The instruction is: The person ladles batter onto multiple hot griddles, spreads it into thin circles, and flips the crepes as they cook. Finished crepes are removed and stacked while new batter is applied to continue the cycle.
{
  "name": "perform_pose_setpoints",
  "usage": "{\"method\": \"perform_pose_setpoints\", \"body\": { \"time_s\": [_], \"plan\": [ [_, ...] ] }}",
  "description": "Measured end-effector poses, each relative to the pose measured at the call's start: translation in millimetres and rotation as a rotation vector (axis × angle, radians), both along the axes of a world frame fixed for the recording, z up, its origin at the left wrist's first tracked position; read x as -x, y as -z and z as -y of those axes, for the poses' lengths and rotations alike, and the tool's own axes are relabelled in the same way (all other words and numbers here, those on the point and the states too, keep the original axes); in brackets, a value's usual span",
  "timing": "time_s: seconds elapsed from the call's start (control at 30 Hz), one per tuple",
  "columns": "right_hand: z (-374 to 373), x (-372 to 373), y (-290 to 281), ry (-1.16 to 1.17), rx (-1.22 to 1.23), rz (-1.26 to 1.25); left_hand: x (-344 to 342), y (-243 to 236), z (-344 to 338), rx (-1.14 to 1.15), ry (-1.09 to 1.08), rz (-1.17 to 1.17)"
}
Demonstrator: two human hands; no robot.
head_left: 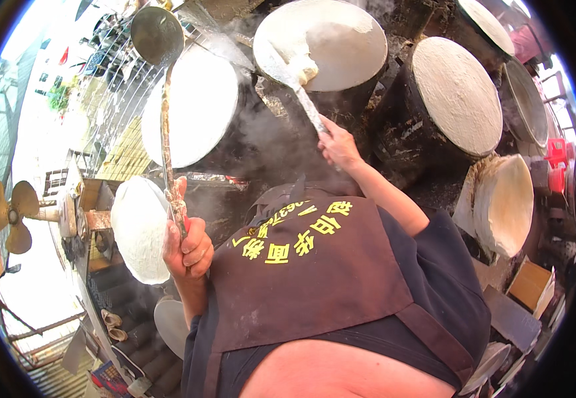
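My left hand point(192, 247) is closed round the batter-crusted handle of a long ladle point(157, 36), whose round metal bowl is raised above a bright white round vessel point(198, 109). A bit of red shows at my left fingers. My right hand point(340, 144) grips a white-coated spatula point(304, 105). The blade lies inside the far round pan point(351, 60), against a pale, thick lump of batter point(303, 68). White batter coats the left part of that pan, while its right part looks greyish and smoother. Steam hangs between my arms.
A dark drum with a white, bumpy top point(457, 96) stands right of my right hand. By my left hand is a white round surface point(140, 229). A fan point(13, 215) is at far left, a stack of pale round sheets point(505, 205) at right, and a cardboard box point(530, 285) below it.
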State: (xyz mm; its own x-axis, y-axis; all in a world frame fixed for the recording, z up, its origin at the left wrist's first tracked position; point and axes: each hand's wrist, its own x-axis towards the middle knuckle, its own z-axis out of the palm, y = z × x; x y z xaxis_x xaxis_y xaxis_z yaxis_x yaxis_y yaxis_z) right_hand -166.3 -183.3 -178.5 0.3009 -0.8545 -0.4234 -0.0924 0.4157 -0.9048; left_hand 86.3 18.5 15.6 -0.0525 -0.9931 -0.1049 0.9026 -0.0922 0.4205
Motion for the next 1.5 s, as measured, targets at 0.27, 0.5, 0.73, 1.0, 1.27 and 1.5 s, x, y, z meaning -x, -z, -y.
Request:
{"method": "perform_pose_setpoints", "body": {
  "time_s": [0.27,0.5,0.73,1.0,1.27,1.5],
  "plan": [
    [-47.3,79.0,-0.6,0.144,-0.053,-0.023,-0.3,6.8,-9.0,-0.022,0.147,-0.024],
    [-25.5,115.6,-2.8,0.29,0.029,-0.048,13.0,-2.2,-2.2,-0.004,0.198,-0.054],
    [-47.4,77.9,42.2,0.001,0.664,-0.373,32.7,-6.8,3.8,0.004,0.208,0.01],
    [-3.8,176.4,-2.4,0.083,0.128,-0.227,68.2,-16.6,13.4,-0.083,0.124,0.029],
    [40.2,175.2,-9.3,0.112,0.243,-0.352,101.0,-23.9,28.9,-0.094,0.107,0.012],
    [46.5,203.7,42.5,0.064,0.707,-0.439,111.5,-29.0,41.5,-0.069,0.148,0.064]
  ]
}}
